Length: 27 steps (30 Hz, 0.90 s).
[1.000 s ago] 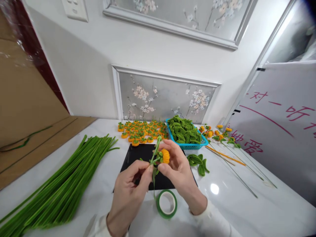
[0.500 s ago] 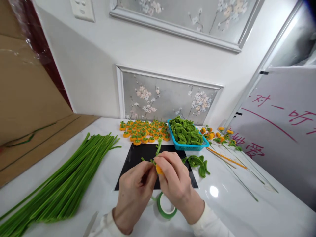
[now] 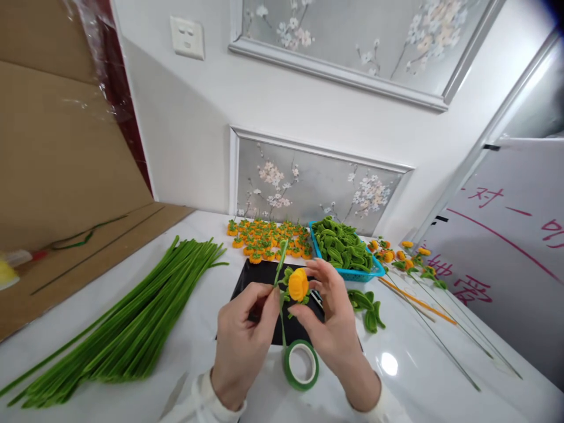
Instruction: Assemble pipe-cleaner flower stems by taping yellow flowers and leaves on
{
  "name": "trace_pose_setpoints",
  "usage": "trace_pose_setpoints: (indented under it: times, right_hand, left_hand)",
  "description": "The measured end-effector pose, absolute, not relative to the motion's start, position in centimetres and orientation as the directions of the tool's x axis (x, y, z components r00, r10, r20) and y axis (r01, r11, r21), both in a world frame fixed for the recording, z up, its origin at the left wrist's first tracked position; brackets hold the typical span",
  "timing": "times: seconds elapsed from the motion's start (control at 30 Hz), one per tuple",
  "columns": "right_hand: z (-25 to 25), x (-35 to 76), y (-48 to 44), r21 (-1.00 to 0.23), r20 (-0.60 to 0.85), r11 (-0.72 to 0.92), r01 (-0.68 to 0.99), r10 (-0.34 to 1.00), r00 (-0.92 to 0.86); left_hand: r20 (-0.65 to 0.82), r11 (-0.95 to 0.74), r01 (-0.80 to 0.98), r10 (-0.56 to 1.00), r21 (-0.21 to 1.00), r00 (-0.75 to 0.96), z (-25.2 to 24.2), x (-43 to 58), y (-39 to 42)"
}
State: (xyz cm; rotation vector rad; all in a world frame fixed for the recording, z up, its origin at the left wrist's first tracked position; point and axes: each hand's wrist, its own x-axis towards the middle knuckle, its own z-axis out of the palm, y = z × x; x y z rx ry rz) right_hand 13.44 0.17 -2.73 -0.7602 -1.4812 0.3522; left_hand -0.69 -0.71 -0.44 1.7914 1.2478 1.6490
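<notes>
Head view: right fingers are spreading wide, uncovering the flower (left fingers are pinching tape, apparently steadying it).

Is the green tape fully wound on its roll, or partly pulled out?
Partly pulled out: a green strip runs from the roll up to the fingertips of the left hand.
</notes>
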Motion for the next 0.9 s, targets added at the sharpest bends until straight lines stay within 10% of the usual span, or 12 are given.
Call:
trace_pose_setpoints:
  times: [0.23, 0.47, 0.73, 0.9]
  right_hand:
    - [-2.3, 12.4, 0.3, -0.910, 0.400, 0.385, -0.152, 0.913, -0.081]
    - [-1.8, 11.2, 0.6, -0.840, 0.283, 0.204, -0.502, 0.956, -0.084]
    - [-1.1, 13.0, 0.9, -0.917, 0.226, 0.139, -0.373, 0.953, -0.200]
    - [-0.5, 15.4, 0.7, -0.962, 0.264, 0.275, 0.003, 0.929, -0.260]
  left_hand:
    - [0.518, -0.489, 0.230, 0.851, 0.842, -0.087, -0.9, -0.4, -0.5]
    - [0.460, -0.460, 0.012, 0.886, 0.888, -0.054, -0.6, 0.1, -0.3]
    - [0.361, -0.357, -0.080, 0.932, 0.931, 0.044, -0.6, 0.0, 0.3]
    - [0.277, -0.258, -0.211, 0.959, 0.943, 0.067, -0.3, -0.8, 1.0]
